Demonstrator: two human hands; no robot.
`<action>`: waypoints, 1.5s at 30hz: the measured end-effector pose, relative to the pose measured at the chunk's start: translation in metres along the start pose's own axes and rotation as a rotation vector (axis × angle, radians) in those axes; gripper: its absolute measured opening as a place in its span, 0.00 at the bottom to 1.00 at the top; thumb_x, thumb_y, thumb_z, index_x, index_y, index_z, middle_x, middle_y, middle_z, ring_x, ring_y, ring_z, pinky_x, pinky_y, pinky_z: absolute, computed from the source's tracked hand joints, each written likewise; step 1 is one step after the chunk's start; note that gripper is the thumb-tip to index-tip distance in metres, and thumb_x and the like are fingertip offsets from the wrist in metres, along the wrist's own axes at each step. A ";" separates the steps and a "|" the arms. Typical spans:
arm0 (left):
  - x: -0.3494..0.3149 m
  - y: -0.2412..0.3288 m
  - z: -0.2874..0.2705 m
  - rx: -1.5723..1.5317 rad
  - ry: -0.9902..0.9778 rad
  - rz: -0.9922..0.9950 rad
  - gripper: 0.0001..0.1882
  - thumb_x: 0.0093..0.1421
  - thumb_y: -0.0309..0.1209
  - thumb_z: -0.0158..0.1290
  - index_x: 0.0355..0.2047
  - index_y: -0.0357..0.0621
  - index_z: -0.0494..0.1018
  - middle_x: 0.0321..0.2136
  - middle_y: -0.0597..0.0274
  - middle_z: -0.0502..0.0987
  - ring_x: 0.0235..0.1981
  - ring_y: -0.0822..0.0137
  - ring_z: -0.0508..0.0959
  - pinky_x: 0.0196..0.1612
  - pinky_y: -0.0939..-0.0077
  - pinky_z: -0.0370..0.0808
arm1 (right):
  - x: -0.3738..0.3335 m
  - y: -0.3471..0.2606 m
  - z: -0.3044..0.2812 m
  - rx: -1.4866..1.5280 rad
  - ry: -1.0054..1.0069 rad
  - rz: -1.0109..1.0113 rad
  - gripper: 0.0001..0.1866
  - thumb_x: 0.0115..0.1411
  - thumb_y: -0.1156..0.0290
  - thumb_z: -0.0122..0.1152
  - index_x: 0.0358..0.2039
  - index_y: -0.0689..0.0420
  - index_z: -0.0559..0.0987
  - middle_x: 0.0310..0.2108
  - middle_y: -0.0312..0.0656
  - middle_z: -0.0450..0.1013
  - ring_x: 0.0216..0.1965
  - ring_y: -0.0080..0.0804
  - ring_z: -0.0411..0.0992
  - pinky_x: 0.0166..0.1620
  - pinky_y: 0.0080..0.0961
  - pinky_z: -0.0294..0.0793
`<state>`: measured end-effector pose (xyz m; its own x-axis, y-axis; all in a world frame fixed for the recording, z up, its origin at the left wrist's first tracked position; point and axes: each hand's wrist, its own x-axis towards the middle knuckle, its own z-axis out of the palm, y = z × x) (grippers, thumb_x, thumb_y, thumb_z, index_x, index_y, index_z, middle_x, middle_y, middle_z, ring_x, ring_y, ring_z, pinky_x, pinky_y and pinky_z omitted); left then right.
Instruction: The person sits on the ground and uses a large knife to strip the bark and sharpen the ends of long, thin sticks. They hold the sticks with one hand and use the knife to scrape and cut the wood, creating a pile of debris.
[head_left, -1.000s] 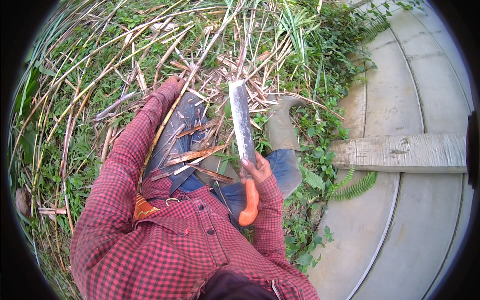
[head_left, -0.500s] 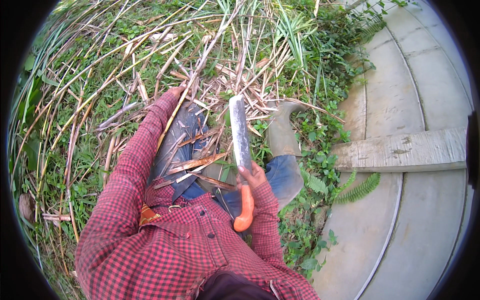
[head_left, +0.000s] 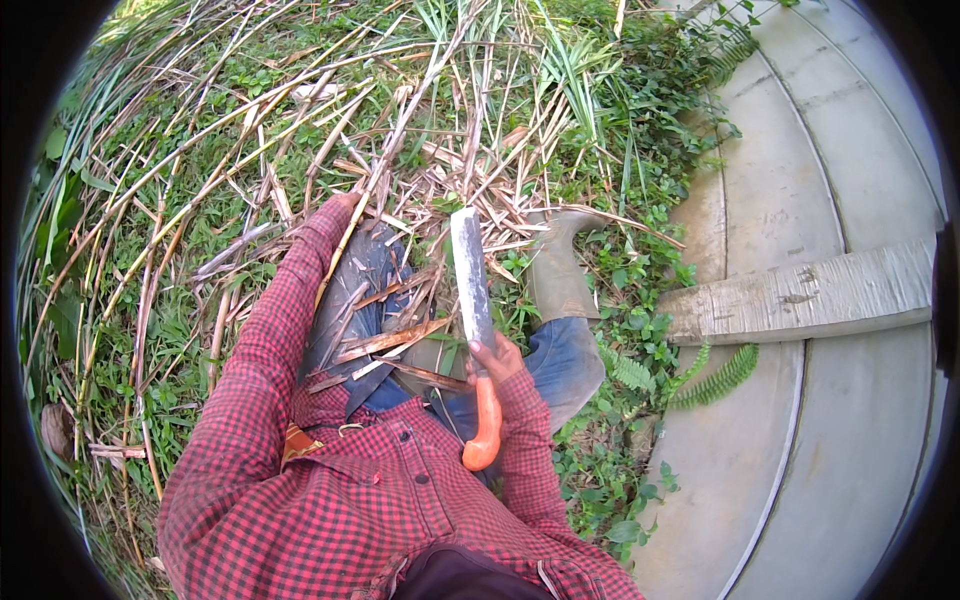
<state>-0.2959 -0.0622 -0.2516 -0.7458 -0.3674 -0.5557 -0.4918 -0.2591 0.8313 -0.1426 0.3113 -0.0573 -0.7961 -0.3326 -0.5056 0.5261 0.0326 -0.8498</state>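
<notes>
My right hand (head_left: 508, 363) is closed around a machete (head_left: 472, 280) where the blade meets its curved orange handle. The broad blade, worn and streaked with dark stains, points away from me above my lap. My left hand (head_left: 349, 199), reaching forward at the far end of the sleeve, closes on a long thin cane stalk (head_left: 404, 128). That stalk slants from beside my left leg up toward the far grass; my fingers are mostly hidden. Split stalk pieces (head_left: 388, 342) and shavings lie over the dark cloth (head_left: 340, 262) on my legs.
Long stalks (head_left: 180, 205) lie across the grass on the left and ahead. Chips and peelings (head_left: 500, 205) cover the ground beyond my boot (head_left: 560, 275). To the right are a grey slab surface (head_left: 770, 200), a raised beam (head_left: 800, 300) and a fern (head_left: 720, 380).
The machete's tip has dropped a little toward me and shifted slightly left, along with my right hand. My left hand stays at the stalk, and the view has moved slightly.
</notes>
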 end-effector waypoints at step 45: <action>-0.343 -0.016 -0.052 0.711 0.084 0.199 0.20 0.59 0.43 0.39 0.26 0.37 0.67 0.20 0.43 0.70 0.26 0.45 0.71 0.29 0.59 0.66 | 0.196 -0.179 0.080 -1.368 -0.235 0.148 0.37 0.49 0.44 0.53 0.49 0.63 0.66 0.39 0.50 0.71 0.40 0.39 0.70 0.46 0.32 0.66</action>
<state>-0.0089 0.0210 -0.0747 -0.8281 -0.4219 -0.3690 -0.5445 0.4495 0.7081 -0.3695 0.1650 0.0077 -0.6194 -0.3891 -0.6819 -0.2142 0.9193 -0.3301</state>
